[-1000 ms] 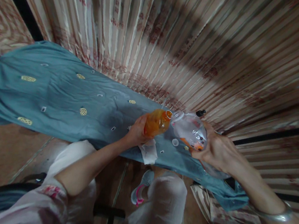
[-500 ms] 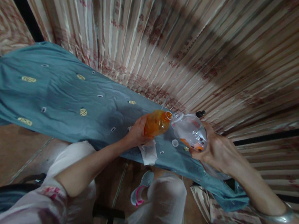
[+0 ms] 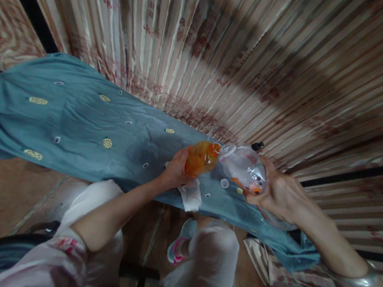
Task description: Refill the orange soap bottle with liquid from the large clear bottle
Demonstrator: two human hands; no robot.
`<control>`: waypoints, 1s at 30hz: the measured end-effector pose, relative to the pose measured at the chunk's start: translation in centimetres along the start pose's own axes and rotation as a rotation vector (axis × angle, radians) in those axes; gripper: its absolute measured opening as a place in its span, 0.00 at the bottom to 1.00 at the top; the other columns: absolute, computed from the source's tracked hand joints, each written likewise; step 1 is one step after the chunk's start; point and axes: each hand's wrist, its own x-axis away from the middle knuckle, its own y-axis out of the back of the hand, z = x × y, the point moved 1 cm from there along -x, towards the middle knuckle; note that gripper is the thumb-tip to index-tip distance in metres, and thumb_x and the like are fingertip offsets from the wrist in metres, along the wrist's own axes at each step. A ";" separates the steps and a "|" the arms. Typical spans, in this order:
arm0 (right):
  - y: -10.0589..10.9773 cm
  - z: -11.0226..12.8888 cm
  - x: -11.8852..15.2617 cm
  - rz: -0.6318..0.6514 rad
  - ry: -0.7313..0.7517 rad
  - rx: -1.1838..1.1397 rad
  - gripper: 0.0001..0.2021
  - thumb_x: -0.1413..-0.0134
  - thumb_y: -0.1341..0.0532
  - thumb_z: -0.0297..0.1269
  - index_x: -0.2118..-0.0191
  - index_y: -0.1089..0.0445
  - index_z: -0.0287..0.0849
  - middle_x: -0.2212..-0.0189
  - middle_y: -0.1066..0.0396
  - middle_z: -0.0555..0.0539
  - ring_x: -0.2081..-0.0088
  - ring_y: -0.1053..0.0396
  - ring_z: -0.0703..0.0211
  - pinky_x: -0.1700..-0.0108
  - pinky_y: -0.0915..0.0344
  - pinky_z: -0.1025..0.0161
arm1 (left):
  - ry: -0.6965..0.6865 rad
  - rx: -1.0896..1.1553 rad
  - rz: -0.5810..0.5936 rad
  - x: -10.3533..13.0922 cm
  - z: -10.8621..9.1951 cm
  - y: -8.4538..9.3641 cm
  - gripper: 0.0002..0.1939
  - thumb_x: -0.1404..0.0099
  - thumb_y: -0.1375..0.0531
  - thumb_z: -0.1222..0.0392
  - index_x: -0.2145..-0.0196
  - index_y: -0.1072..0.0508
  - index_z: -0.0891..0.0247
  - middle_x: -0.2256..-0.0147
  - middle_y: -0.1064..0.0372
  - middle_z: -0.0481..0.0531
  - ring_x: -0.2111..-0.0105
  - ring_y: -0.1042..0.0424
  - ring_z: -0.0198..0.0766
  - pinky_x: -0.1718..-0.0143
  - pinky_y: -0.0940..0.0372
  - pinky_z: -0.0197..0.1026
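Note:
An orange bottle (image 3: 201, 158) with an orange neck is gripped in my left hand (image 3: 176, 167), tilted to the right. My right hand (image 3: 275, 191) is wrapped round a clear plastic bottle (image 3: 245, 165), which leans left and has orange and dark markings low on its side. The two bottle mouths meet or nearly meet; I cannot tell whether they touch. Below them a small white cap (image 3: 224, 183) lies on the blue-green cloth (image 3: 135, 135). A crumpled white tissue (image 3: 191, 195) lies under my left hand. My right hand partly hides another clear object behind it.
The patterned cloth covers a long narrow table. A pleated striped curtain (image 3: 177, 41) hangs along its far side. A small black object (image 3: 257, 146) is at the cloth's far edge. Dark metal bars (image 3: 32, 7) stand at left and right. My knees are under the near edge.
Almost nothing differs. Both hands keep their hold, and the bottles stay mouth to mouth, with only a very slight shift of the view.

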 end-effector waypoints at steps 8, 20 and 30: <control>0.5 0.4 0.1 0.017 0.009 0.027 0.42 0.53 0.42 0.51 0.36 0.55 0.37 0.77 0.29 0.48 0.72 0.27 0.48 0.72 0.39 0.62 | -0.007 0.023 -0.005 0.0 0.0 0.0 0.47 0.55 0.31 0.62 0.40 0.47 0.61 0.44 0.39 0.60 0.43 0.38 0.55 0.41 0.42 0.59; 0.7 0.5 0.1 0.033 0.010 0.056 0.41 0.50 0.43 0.52 0.36 0.55 0.36 0.75 0.27 0.44 0.70 0.26 0.44 0.71 0.39 0.61 | -0.028 0.032 -0.013 -0.1 -0.4 0.1 0.43 0.53 0.31 0.60 0.42 0.44 0.62 0.45 0.37 0.61 0.44 0.36 0.55 0.41 0.41 0.58; 0.7 0.5 0.2 -0.006 0.006 0.068 0.41 0.52 0.41 0.52 0.36 0.53 0.39 0.73 0.25 0.45 0.69 0.25 0.45 0.70 0.38 0.61 | -0.032 0.052 -0.015 0.0 -0.3 0.1 0.44 0.53 0.31 0.60 0.42 0.45 0.63 0.45 0.37 0.61 0.44 0.37 0.53 0.41 0.41 0.56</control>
